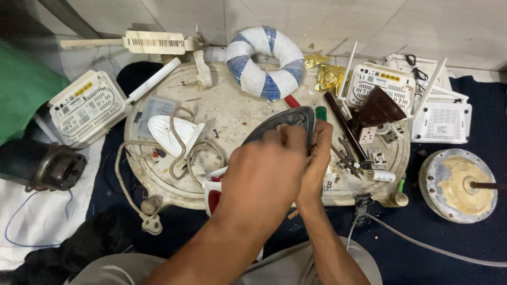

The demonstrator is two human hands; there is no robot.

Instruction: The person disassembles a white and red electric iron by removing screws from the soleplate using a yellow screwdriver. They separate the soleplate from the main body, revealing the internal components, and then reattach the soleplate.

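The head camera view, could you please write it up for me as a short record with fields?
Setting: round, stained white work board on a dark cloth
Left hand: left hand laid over the upturned clothes iron, grey soleplate up
Right hand: right hand gripping the iron's right edge
On board: white plastic cover, grey cord, blue-and-white taped coil, hand tools
Around: white routers, round metal motor part
Hidden: what the fingers do under the left hand

Crumpled gold foil packet (328, 78) beside the blue-white coil (265, 62)
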